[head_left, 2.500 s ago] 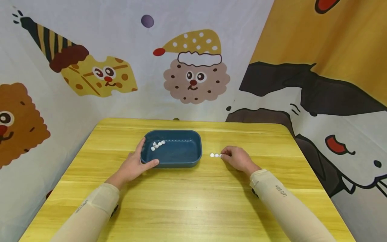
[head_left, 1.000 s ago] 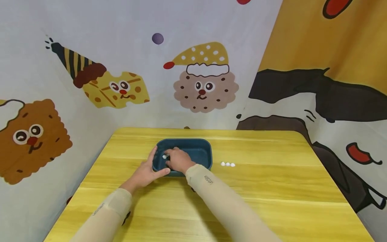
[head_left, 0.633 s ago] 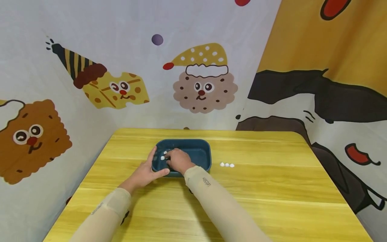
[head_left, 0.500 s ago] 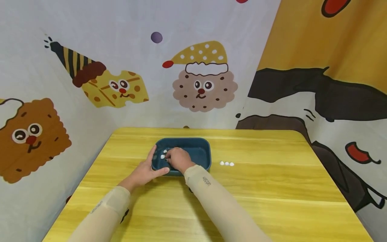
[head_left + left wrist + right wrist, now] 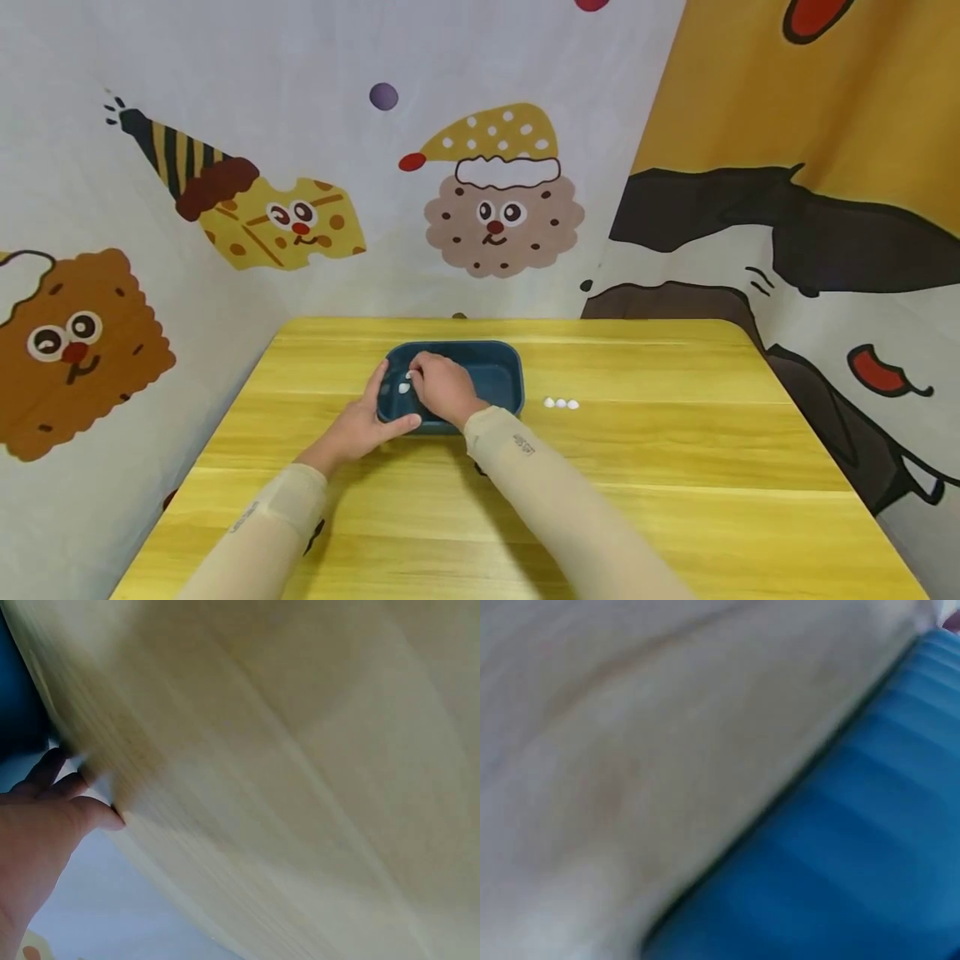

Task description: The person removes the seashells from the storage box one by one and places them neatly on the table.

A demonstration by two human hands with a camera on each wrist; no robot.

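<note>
A dark blue rectangular tray [image 5: 491, 379] stands on the wooden table in the head view. My left hand [image 5: 356, 429] steadies its near left corner, thumb along the front rim and straight index finger along the left wall. Inside the tray, my right hand [image 5: 444, 390] has its fingers curled, with thumb and fingertips at a small white pebble-like piece [image 5: 409, 375]. Another white piece [image 5: 404, 388] lies just in front of it; further pieces may be hidden by the hand. The left wrist view shows the left fingers [image 5: 56, 787] against the tray.
Right of the tray, three white pieces [image 5: 561, 403] sit in a row on the yellow wood-grain table [image 5: 675, 433]. A cartoon-printed cloth [image 5: 315, 67] hangs behind and around the table. The right wrist view shows the blurred tray side [image 5: 855, 847].
My right hand left the row of white pieces and went left into the tray. In the last half second it shifted slightly farther back, to the rear white piece. The left hand keeps its place.
</note>
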